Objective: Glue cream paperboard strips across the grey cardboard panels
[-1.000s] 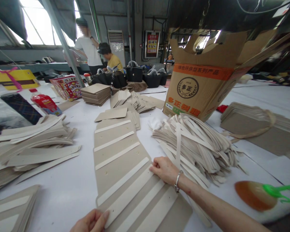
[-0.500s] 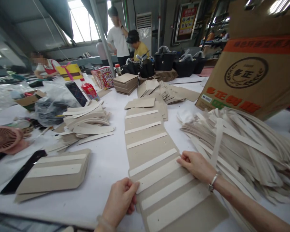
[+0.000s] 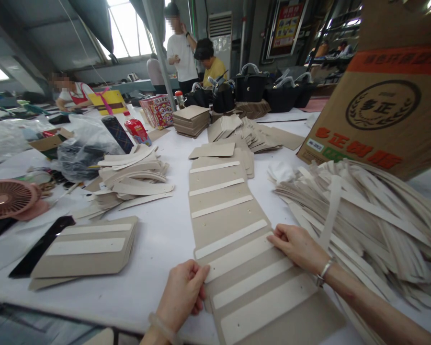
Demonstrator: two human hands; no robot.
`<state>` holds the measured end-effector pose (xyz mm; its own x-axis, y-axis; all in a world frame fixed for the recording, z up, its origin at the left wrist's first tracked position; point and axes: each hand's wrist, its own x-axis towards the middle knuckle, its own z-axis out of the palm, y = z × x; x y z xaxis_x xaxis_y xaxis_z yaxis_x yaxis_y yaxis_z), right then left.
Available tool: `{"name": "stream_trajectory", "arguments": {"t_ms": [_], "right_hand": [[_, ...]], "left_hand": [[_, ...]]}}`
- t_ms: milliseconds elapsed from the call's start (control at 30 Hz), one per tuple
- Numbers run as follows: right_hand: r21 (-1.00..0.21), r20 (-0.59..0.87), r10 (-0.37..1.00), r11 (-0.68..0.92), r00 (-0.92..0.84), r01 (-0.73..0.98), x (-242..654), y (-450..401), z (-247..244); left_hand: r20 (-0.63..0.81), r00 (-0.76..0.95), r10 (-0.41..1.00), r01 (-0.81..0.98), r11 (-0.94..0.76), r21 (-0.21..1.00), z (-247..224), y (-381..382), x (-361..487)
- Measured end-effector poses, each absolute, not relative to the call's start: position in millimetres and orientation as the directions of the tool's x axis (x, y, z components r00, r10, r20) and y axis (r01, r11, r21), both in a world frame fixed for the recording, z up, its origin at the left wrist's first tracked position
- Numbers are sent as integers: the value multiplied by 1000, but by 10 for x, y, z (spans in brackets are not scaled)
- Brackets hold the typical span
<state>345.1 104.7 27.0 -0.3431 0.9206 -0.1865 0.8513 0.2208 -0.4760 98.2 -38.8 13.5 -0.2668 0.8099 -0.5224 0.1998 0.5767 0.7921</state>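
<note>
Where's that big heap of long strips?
In the head view, the heap lies on the white table at the right, just in front of the cardboard box and beside the right hand.

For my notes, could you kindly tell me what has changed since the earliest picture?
The head view swung left, bringing a round pink fan into view. The left hand and right hand stayed at opposite ends of the long off-white flat strip; neither visibly let go.

The bottom edge cuts off the nearest board [image 3: 311, 316]; the right edge, the box [image 3: 362, 139]; the left edge, the fan [image 3: 9, 200]. The right hand [image 3: 300, 247] covers one end of a strip [image 3: 241, 257]. Finer print on the poster [image 3: 286, 25] is unreadable.
</note>
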Motion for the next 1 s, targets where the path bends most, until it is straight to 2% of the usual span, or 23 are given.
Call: {"name": "stream_trajectory", "arguments": {"t_ms": [267,733,833,900,1000], "right_hand": [[-481,-177,925,217,-336,850,3448,1045,258],[-476,-181,927,208,-327,854,3456,1047,227],[-461,-186,929,205,-320,863,3452,1035,232],[-435,-160,937,215,-310,874,3447,1018,250],[-401,-104,944,249,-314,882,3429,981,299]], "left_hand": [[-509,-279,814,213,569,794,149,-367,1000],[-494,-312,812,362,582,728,127,-379,1022],[-381,-327,865,583,502,638,185,-395,1011],[-238,-343,909,752,417,511,238,-415,1019],[-61,-274,960,892,277,356,307,-436,1076]]}}
